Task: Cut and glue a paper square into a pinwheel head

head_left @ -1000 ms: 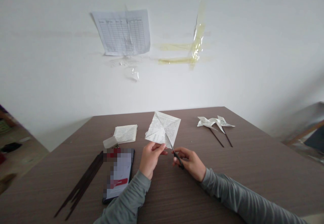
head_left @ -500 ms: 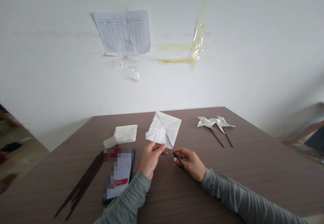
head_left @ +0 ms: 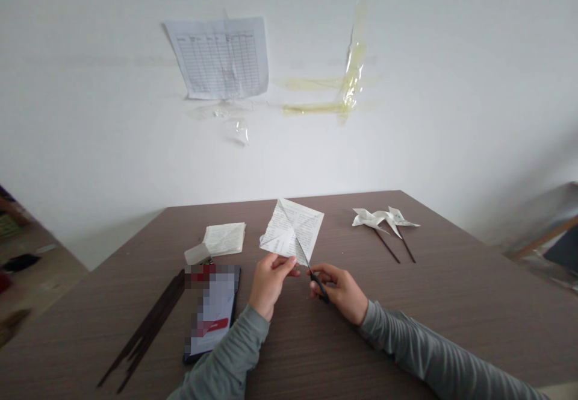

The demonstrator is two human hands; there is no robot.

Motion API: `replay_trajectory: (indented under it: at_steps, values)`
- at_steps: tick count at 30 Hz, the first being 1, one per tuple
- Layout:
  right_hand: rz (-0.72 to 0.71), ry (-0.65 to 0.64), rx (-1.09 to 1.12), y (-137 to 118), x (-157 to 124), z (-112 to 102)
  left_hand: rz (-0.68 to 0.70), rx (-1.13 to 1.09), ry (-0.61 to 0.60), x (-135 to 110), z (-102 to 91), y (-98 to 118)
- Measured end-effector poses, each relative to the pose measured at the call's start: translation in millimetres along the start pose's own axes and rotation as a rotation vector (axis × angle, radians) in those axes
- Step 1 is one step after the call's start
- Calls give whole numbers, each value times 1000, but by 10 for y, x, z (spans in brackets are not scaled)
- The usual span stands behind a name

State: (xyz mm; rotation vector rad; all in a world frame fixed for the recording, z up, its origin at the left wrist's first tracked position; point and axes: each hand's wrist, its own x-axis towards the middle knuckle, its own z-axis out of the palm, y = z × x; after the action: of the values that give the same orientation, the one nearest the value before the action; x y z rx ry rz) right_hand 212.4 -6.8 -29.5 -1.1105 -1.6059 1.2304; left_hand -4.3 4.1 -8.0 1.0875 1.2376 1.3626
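My left hand [head_left: 267, 282] pinches the lower corner of a square of printed paper [head_left: 292, 232] with diagonal creases, held up above the brown table [head_left: 451, 303]. My right hand [head_left: 339, 290] grips small black-handled scissors [head_left: 311, 270]. The blades point up and left into the paper along a crease near its lower edge. Both sleeves are grey.
A phone [head_left: 212, 311] lies left of my left hand, with a bundle of thin dark sticks [head_left: 147, 328] beside it. A stack of printed paper squares [head_left: 224, 238] and a small clear box [head_left: 197, 254] sit behind it. Two paper pinwheels on sticks [head_left: 385, 222] lie at right.
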Motion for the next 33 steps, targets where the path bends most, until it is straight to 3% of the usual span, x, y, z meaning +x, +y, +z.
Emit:
replay_trajectory:
  at_steps: [33]
  values:
    - [-17, -20, 72, 107, 42, -3, 5, 7, -28, 10, -18, -39]
